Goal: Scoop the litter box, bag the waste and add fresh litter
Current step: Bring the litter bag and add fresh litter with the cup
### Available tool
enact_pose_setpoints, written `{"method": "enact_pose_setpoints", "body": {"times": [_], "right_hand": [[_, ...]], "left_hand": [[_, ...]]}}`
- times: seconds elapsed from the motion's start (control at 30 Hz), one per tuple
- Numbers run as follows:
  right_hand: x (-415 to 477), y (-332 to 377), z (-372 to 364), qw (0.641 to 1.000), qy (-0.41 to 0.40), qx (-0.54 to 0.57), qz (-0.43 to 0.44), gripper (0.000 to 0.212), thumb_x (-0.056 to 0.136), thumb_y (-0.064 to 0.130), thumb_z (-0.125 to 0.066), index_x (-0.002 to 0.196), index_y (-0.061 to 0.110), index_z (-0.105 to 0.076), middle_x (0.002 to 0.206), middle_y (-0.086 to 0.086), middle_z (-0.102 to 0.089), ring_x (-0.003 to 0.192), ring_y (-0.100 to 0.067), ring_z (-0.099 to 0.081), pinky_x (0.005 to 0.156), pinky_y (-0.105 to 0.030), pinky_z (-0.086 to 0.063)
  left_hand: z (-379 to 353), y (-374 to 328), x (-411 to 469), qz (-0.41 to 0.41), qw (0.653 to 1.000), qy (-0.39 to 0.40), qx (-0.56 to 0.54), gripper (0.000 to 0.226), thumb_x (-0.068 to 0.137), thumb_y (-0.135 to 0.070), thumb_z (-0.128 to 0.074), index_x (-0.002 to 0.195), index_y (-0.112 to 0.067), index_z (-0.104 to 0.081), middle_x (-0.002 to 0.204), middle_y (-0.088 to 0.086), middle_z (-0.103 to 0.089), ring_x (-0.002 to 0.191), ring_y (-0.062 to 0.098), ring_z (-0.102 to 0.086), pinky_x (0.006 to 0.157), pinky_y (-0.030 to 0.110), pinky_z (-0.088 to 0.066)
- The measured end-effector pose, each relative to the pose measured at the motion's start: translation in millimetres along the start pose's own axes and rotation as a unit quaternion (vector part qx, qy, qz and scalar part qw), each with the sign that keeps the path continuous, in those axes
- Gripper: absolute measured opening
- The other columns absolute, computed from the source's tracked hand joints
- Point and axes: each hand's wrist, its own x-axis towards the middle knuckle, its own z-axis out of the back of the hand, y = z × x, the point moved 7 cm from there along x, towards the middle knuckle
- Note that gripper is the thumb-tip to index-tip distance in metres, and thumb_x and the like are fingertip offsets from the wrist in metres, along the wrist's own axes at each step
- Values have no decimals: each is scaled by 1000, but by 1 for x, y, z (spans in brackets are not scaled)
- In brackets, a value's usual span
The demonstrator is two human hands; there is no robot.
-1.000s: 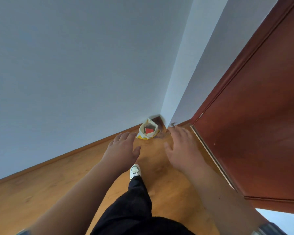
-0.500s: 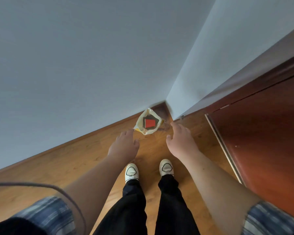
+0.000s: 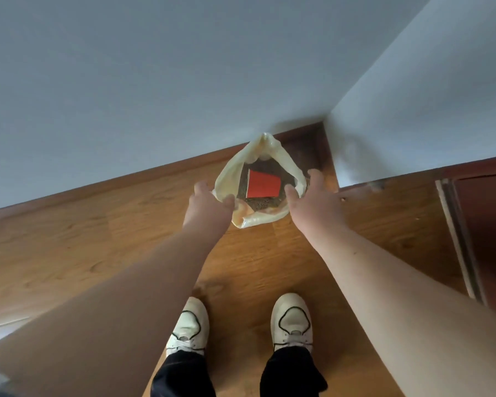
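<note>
The step in hand looks like fetching the fresh litter. The person stands over an open, pale bag (image 3: 254, 220) that sits on the wooden floor (image 3: 126, 239), tucked into the corner where the white wall (image 3: 155, 81) meets the skirting board (image 3: 155, 174). Inside it, a red cup (image 3: 263, 187) lies on its side on dark, grainy litter (image 3: 265, 204). Both arms reach down to the bag's mouth. The left hand (image 3: 209, 203) is at the left rim and the right hand (image 3: 312, 196) at the right rim. Each hand is spread wide, with its thumb over the inner side of the rim and its fingers outside. Neither appears to have closed on the plastic yet, though the left thumb looks to be touching the edge. No litter box or waste bag is in view, so I cannot tell whether the scooping and bagging are done. The next move probably calls for closing both hands on opposite sides of the rim and lifting evenly, so the soft bag keeps its mouth upward and neither the granules nor the cup tip out. The bag will likely sag under its load, so gathering the top or getting one hand beneath it would be safer. The white shoes (image 3: 291, 319) stand near the bag, and a dark red door (image 3: 487, 239) is at the right.
</note>
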Motion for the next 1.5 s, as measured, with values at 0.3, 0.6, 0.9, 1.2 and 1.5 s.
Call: {"method": "enact_pose_setpoints", "body": {"times": [0.3, 0.6, 0.9, 1.2, 1.5], "right_hand": [[31, -25, -32, 999, -35, 34, -16, 21, 104, 28, -41, 120, 18, -51, 102, -3, -60, 84, -22, -65, 69, -41, -61], [-48, 16, 66, 996, -31, 86, -21, 12, 104, 17, -44, 105, 17, -55, 81, 3, -54, 70, -17, -61, 49, -27, -47], [-260, 130, 297, 995, -13, 94, 33, 12, 103, 19, -42, 97, 14, -52, 77, 2, -53, 59, -11, -49, 47, -23, -31], [-440, 252, 472, 974, 7, 38, 225, 20, 105, 34, -40, 92, 19, -43, 70, 5, -49, 55, -10, -45, 49, -24, -29], [-512, 340, 479, 932, 79, 19, 355, 24, 106, 39, -37, 92, 23, -47, 74, 0, -56, 62, -18, -57, 51, -35, -42]], "left_hand": [[-27, 3, 46, 13, 998, 7, -67, 13, 98, -22, -45, 111, -22, -49, 99, 5, -66, 62, 27, -71, 53, 37, -60], [55, -21, -65, -31, 996, 5, -80, 17, 98, -19, -39, 87, -16, -51, 87, 6, -66, 50, 18, -69, 36, 19, -39], [256, -75, -329, -60, 990, -12, -131, 15, 96, -20, -41, 96, -15, -56, 82, 3, -69, 47, 16, -67, 37, 20, -45], [439, -85, -561, -103, 972, -119, -177, 32, 99, -32, -46, 78, -10, -38, 70, 8, -57, 49, 17, -68, 50, 31, -37], [499, -3, -649, -39, 915, -237, -324, 31, 100, -33, -46, 87, -5, -48, 83, 16, -61, 53, 16, -69, 60, 48, -56]]}}
